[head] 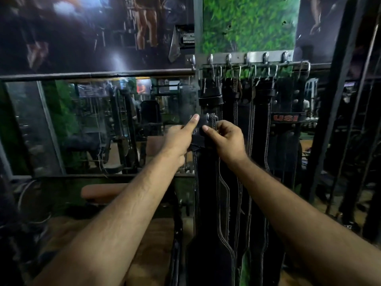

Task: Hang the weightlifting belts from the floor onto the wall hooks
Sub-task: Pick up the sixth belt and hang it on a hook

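Head cam view has both arms stretched out toward the wall, hands meeting on the top end of one black belt (208, 203). Left hand (179, 139) has its fingers (192, 122) pinching the left edge of the belt's upper end, index finger laid flat and pointing up along the leather. Right hand (226, 139) pinches the same end from the other side, fingers curled in and pressed together around the strap, right by the metal buckle (211, 116) that pokes up just above both sets of fingertips. Below the fingers the belt drops straight down and widens into its back pad near the bottom of the shot, white stitching along the edges.

Above the fingers there's a metal hook rail (247, 56) fixed across the wall, under a green leafy panel (249, 23). Several more black belts (257, 112) hang from it by their buckles, packed side by side, mostly to the right of the hands. One of those, well right of the fingers, has a red USI label (285, 118). The held belt isn't on a hook yet; its buckle sits below the rail.

Left of the fingers is a big mirror (92, 124) reflecting gym machines, and lower left a brown padded bench (103, 191).
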Tool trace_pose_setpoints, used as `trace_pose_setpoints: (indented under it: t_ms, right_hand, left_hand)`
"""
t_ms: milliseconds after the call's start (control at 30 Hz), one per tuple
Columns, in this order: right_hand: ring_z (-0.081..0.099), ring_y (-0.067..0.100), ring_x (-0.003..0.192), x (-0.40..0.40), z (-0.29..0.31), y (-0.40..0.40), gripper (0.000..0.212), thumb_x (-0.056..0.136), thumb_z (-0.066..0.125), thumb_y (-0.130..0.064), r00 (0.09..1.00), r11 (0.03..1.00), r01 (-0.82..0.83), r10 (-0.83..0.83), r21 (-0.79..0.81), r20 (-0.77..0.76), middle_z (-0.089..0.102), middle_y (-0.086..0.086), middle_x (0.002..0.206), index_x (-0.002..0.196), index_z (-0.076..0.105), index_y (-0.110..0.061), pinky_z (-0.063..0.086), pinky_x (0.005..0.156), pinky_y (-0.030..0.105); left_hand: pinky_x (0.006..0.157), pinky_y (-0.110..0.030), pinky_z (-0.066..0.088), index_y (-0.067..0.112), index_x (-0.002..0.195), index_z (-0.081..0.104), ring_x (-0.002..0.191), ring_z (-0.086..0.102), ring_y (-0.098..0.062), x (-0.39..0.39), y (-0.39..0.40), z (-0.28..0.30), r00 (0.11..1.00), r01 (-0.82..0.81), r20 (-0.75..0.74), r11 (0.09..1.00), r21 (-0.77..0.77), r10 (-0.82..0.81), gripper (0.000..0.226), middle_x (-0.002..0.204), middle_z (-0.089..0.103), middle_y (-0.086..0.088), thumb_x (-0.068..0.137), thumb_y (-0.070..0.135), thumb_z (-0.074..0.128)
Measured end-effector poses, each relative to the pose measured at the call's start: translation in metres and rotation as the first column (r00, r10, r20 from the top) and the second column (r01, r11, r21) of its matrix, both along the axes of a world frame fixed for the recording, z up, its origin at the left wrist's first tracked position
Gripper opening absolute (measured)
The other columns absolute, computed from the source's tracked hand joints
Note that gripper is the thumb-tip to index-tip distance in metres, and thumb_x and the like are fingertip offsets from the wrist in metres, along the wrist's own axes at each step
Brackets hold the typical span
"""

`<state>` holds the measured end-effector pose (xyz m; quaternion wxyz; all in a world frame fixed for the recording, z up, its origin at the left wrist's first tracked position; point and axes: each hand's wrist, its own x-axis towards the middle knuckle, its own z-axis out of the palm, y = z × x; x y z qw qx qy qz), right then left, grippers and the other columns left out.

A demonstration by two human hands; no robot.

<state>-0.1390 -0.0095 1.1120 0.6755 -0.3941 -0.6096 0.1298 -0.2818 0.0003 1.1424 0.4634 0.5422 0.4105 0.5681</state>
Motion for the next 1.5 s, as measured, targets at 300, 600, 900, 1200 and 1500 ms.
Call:
trace_pose_setpoints:
  t_ms: [300,600,900,1200,1500]
  right_hand:
    - [0.064,0.014,0.07,-0.024,0.036,0.028,0.059,0.071,0.064,-0.082,0.832,0.845,0.497,-0.399,-0.198,0.386,0.063,-0.008,0.074,0.074,0.052,-0.024,0.053,0.06,0.033]
    - [0.071,0.023,0.079,-0.029,0.062,0.072,0.034,0.076,0.085,-0.04,0.998,0.995,0.057,-0.059,-0.085,-0.025,0.076,0.019,0.092,0.089,0.073,-0.011,0.063,0.075,0.05]
    - [0.074,0.023,0.082,-0.032,0.118,0.11,0.044,0.075,0.072,-0.056,0.981,0.979,0.191,-0.192,0.072,0.003,0.076,0.002,0.086,0.095,0.07,-0.017,0.062,0.077,0.047]
    - [0.069,0.023,0.094,-0.027,0.148,0.136,0.045,0.087,0.068,-0.058,0.86,0.859,0.505,-0.493,-0.085,0.131,0.073,0.0,0.101,0.11,0.069,-0.02,0.052,0.074,0.031]
    - [0.068,0.005,0.096,-0.035,0.08,0.127,0.056,0.083,0.08,-0.042,0.94,0.944,0.315,-0.297,0.096,-0.168,0.07,-0.011,0.109,0.129,0.057,-0.022,0.058,0.086,0.028]
  left_hand:
    - [0.069,-0.047,0.061,0.004,0.088,0.072,0.077,0.072,-0.027,-0.018,0.049,0.004,0.991,0.0,0.135,0.991,0.134,-0.018,0.031,0.083,0.074,-0.012,0.095,0.034,0.066]
    - [0.075,-0.059,0.057,-0.01,0.092,0.059,0.075,0.067,-0.033,-0.027,0.088,0.039,0.999,0.039,-0.006,0.94,0.339,-0.039,0.044,0.095,0.068,-0.033,0.098,0.033,0.062]
    - [0.063,-0.056,0.055,-0.003,0.082,0.058,0.067,0.056,-0.023,-0.014,0.134,0.097,0.998,-0.049,-0.004,0.857,0.513,0.06,0.061,0.075,0.064,-0.02,0.078,0.059,0.062]
    - [0.059,-0.035,0.055,0.009,0.057,0.057,0.056,0.059,-0.023,0.007,0.18,0.124,0.989,-0.127,-0.013,0.893,0.432,0.146,0.049,0.059,0.062,-0.008,0.085,0.047,0.069]
    - [0.08,-0.032,0.058,0.006,0.091,0.076,0.088,0.071,-0.018,-0.001,0.164,0.076,0.993,0.028,0.093,0.902,0.431,-0.076,0.03,0.094,0.076,-0.009,0.093,0.034,0.069]
